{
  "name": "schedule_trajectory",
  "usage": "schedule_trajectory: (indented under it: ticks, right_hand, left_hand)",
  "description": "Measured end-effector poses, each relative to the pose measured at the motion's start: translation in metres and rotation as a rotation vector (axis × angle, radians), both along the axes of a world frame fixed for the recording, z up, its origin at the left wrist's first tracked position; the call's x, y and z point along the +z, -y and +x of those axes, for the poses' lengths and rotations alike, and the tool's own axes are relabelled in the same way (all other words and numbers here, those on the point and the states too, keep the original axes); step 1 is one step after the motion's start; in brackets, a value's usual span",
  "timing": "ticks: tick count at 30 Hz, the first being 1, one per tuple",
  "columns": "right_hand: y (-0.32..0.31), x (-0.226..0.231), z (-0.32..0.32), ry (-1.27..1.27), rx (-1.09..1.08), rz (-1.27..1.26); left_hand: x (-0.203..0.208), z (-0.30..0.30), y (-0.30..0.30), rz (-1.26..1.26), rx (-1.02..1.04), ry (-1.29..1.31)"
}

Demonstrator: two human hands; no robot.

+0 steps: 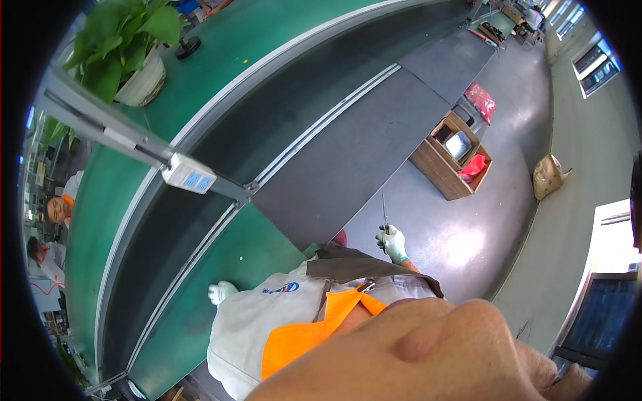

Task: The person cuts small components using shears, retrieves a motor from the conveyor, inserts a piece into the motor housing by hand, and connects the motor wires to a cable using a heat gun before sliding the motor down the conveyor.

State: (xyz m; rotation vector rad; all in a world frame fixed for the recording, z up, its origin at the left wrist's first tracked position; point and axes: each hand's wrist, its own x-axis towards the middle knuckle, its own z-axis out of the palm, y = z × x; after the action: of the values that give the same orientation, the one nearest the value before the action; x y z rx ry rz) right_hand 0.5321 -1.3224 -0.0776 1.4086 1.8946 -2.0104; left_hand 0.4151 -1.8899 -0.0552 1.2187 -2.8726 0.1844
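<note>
My left hand (222, 292), in a white glove, rests on the green tabletop (257, 257) close to my grey sleeve. Its fingers look curled in, and nothing shows in them. Beyond the table's near edge, my right hand (393, 243), also gloved in white, is closed around a slim hand tool. The long thin metal shaft (384, 208) of this tool points away from me; its exact kind is too small to make out.
A cardboard box (438, 172) with a red bag stands on the floor to the right, near a brown sack (550, 177). Ahead runs a dark sunken track (267, 113). A metal post with a white socket box (189, 174) rises beside it. A potted plant (144, 80) stands beyond.
</note>
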Motion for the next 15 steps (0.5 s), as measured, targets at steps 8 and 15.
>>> schedule_trajectory:
  ticks: [8,15]
  right_hand:
    - [-0.039,0.006,-0.072,0.053,0.204,0.501]
    - [-0.068,-0.01,-0.03,0.22,0.517,0.591]
  left_hand:
    - [0.015,-0.085,-0.266,0.114,-0.654,-0.11]
    - [-0.003,-0.081,-0.296,0.02,-0.678,-0.154]
